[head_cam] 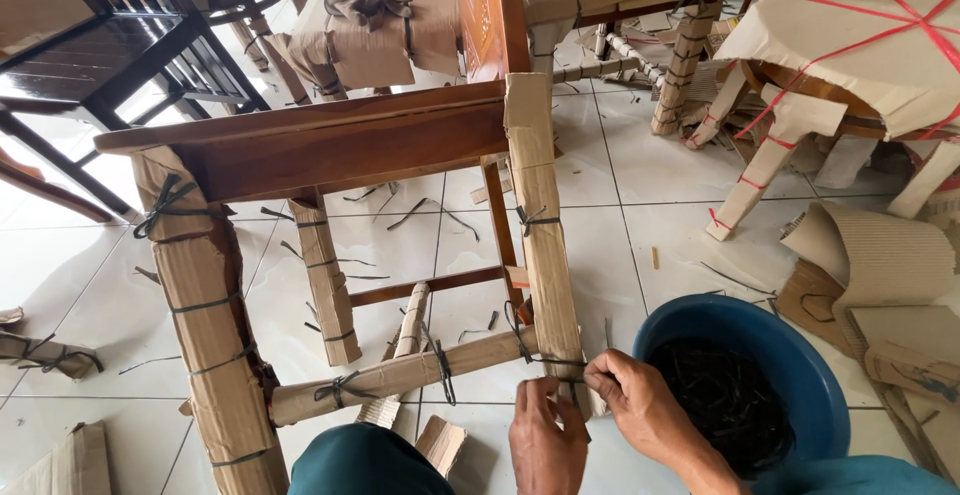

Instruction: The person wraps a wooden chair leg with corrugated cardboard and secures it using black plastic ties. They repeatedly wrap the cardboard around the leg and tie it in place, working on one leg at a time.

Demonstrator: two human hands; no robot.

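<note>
From the head camera, looking down: a brown wooden chair frame (330, 140) stands on the white tiled floor (640, 195), its legs sheathed in corrugated cardboard bound with dark strap ties. The cardboard-wrapped front leg (545, 255) runs from twelve o'clock down toward six o'clock, ending at the hands. A cardboard-wrapped lower rail (400, 375) meets it from the eight o'clock side.

The left hand (545, 445) sits at six o'clock, its fingers pinched closed on a thin dark strap (560, 363) drawn across the foot of that leg. The right hand (645, 410), just at its three o'clock side, has thumb and forefinger closed on the same strap; whether the strap is already knotted is hard to make out at this size.

At four o'clock, touching the right wrist area, stands a round blue plastic basin (800, 355) holding a tangle of dark straps. Cardboard offcuts (880, 265) lie at three o'clock. More cardboard-wrapped furniture (860, 45) tied with red strap stands at two o'clock.
</note>
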